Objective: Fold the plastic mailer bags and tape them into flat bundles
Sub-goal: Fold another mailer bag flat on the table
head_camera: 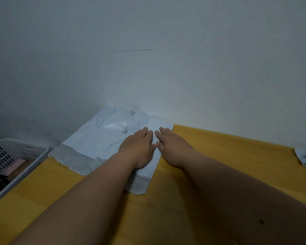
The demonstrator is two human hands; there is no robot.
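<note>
Yellow table (210, 156) meets a pale wall; at nine o'clock sits a white slatted basket (16, 156). A crinkly white plastic mailer bag (99, 137) lies flat at centre, long axis running seven to one o'clock. Left hand (138, 147) and right hand (171, 145) press it side by side, fingers straight, gripping nothing.

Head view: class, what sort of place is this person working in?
Probably a home desk set against a wall: a yellow tabletop, a white storage basket of odds and ends beside it, and a white mailer bag spread flat.
</note>
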